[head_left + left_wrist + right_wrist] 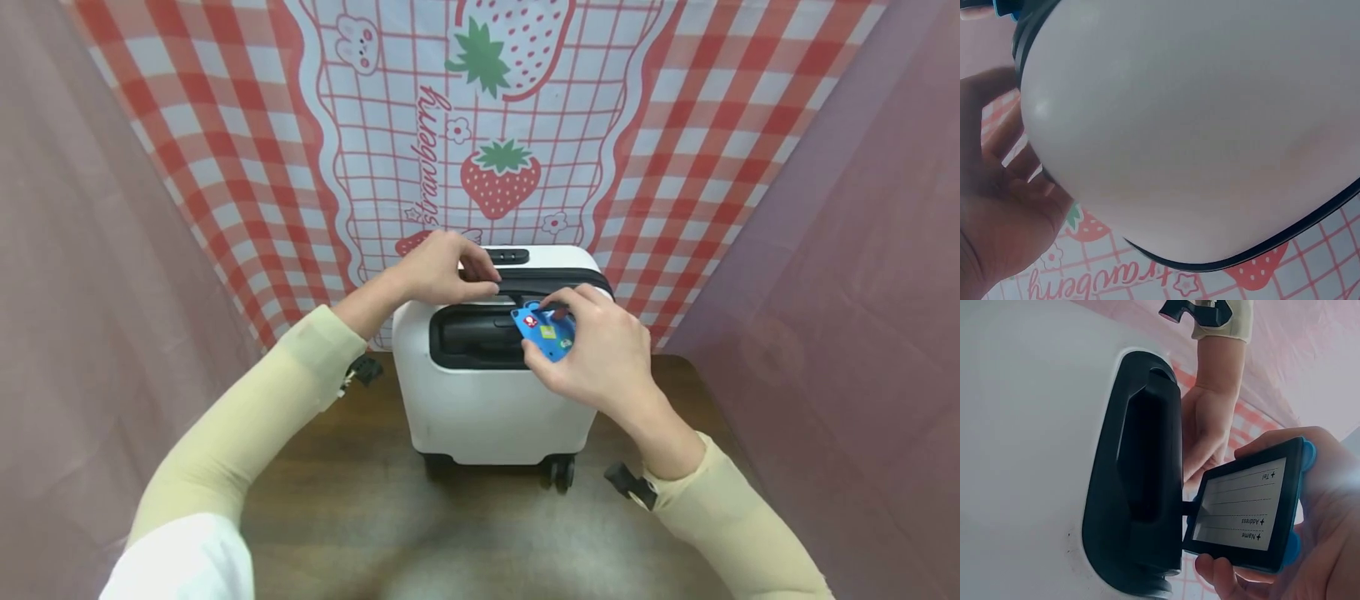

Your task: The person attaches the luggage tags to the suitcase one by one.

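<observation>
A white suitcase (495, 412) stands upright, its black carry handle (551, 287) on top. My right hand (603, 354) pinches a blue luggage tag (548, 332) by its edges, above the right part of the black recess (472, 337). In the right wrist view the tag's back, a lined card (1241, 503) marked Name, Address and Tel, faces the camera. A short black strap (1189, 508) runs from the tag toward the handle. My left hand (442, 268) has its curled fingers and thumb at the handle's left part; the suitcase hides its fingertips in the right wrist view.
Behind the suitcase hangs a red-checked strawberry cloth (375, 125). Pinkish curtains (847, 275) close off both sides. Black wheels (561, 473) rest on the brown wooden floor (450, 533). A combination lock (508, 257) sits behind the handle.
</observation>
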### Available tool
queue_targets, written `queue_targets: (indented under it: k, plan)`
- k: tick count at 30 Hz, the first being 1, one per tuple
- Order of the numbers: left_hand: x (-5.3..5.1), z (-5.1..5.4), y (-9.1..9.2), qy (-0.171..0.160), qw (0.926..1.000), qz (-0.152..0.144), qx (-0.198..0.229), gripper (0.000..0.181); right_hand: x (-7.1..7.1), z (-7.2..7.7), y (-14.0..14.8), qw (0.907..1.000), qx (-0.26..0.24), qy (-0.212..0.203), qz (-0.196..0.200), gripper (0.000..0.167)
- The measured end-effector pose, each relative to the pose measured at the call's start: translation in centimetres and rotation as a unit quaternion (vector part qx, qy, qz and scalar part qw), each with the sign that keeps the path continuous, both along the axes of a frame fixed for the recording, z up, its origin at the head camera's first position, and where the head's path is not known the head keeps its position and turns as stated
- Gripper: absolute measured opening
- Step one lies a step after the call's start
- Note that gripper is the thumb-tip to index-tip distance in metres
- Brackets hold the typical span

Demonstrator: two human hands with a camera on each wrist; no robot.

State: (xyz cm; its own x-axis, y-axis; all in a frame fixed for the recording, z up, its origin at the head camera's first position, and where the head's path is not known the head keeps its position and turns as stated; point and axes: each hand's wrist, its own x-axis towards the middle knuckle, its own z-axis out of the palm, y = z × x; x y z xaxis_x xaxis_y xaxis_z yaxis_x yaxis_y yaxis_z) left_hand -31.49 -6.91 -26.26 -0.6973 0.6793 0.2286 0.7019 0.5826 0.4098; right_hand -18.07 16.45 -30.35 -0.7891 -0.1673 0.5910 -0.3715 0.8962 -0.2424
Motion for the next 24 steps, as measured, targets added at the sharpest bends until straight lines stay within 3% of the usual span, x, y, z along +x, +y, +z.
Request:
queue_targets:
  k: [4,10,13,18,24]
  plan:
    - [-0.7,0.6,0.4,0.000,0.9996,-0.015,-0.023,0.018,-0.1,0.3,-0.4,0.9997,0.015,-0.012,-0.014,0.058]
    - [-2.0,1.7,1.0,-0.033,0.9963,-0.041,-0.069,0.022,-0.4,0.5,-0.9,0.9988,0.032,-0.025,-0.027,0.059]
    - [-2.3,2.0,1.4,-0.050,0.9938,-0.041,-0.091,0.025,-0.6,0.6,-1.2,0.9984,0.040,-0.029,-0.027,0.059]
    - [-2.5,2.4,2.1,-0.051,0.9894,-0.042,-0.129,0.027,-1.0,0.6,-1.6,0.9975,0.054,-0.032,-0.033,0.059]
    - [-2.9,2.6,2.5,-0.060,0.9878,-0.041,-0.138,0.021,-1.3,0.5,-1.9,0.9971,0.066,-0.014,-0.034,0.060]
